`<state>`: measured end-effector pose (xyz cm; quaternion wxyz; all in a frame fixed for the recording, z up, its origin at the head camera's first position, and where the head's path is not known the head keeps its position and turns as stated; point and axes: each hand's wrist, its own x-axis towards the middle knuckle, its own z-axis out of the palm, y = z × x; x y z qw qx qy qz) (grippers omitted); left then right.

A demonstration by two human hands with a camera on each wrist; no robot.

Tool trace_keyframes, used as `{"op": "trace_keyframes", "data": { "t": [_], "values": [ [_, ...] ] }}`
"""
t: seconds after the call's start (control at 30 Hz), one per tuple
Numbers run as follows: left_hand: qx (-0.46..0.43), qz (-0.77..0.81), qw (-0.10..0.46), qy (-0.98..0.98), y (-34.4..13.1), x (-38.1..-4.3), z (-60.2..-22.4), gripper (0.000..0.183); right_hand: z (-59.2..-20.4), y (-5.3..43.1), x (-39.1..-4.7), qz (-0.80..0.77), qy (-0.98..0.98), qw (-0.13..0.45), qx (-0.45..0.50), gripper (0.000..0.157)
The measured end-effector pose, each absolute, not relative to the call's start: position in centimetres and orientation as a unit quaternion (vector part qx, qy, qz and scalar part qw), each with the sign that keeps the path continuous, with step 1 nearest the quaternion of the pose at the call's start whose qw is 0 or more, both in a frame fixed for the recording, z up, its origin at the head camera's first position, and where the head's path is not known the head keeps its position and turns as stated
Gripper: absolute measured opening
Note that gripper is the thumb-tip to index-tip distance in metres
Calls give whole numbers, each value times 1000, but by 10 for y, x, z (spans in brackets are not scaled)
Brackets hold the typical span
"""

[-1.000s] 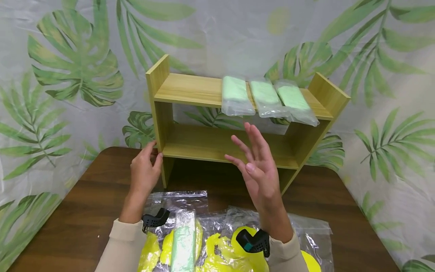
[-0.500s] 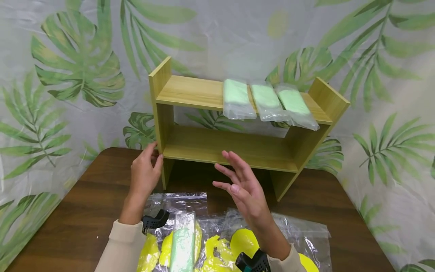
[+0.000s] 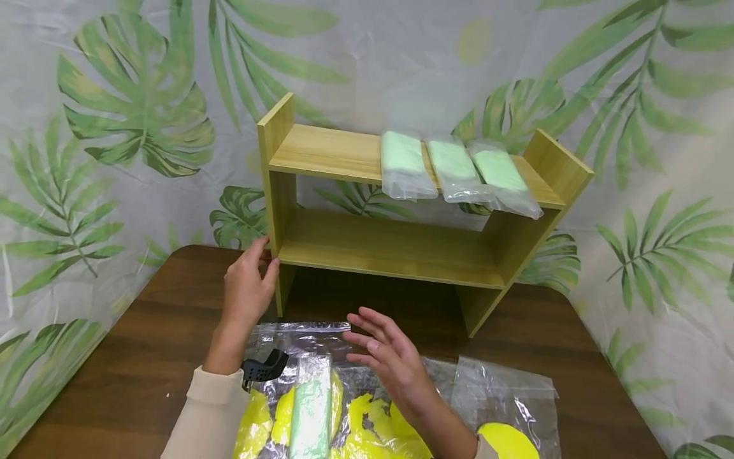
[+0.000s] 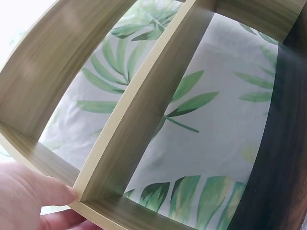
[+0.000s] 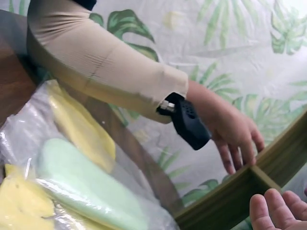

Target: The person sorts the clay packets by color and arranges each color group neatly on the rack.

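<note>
My left hand (image 3: 246,287) holds the left side panel of a two-tier wooden shelf (image 3: 384,252), thumb at the front edge and fingers along the outer face. In the left wrist view the thumb (image 4: 45,191) meets the end of a shelf board. My right hand (image 3: 390,360) hovers above the bags in front of the shelf, fingers spread, holding nothing. Below it lie clear plastic bags with yellow pieces (image 3: 367,427). On top of them rests a pale green bagged pack (image 3: 309,414), also visible in the right wrist view between the yellow pieces.
Three pale green packs in clear bags, the left (image 3: 404,156), the middle (image 3: 453,162) and the right (image 3: 499,171), lie on the top board, their ends overhanging its front. A dark wooden table (image 3: 132,376) bears everything. A leaf-patterned curtain (image 3: 367,70) hangs close behind.
My right hand has come down and left from in front of the shelf to over the bags. My left hand stays on the side panel.
</note>
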<state>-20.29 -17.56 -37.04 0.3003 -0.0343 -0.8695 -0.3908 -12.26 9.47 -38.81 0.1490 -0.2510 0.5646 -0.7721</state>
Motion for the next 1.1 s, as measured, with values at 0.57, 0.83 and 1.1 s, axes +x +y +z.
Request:
{"op": "trace_keyframes", "data": {
  "t": [0.57, 0.83, 1.1],
  "values": [
    [-38, -382, 315, -868, -175, -202, -371, 41, -414, 94, -121, -721, 648, 215, -115, 56],
    [-32, -383, 308, -870, -174, -202, -371, 41, -423, 91, -120, -694, 653, 287, -94, 63],
    [-33, -383, 304, -872, -173, -202, -372, 41, -433, 84, -115, -679, 654, 321, -90, 65]
  ]
}}
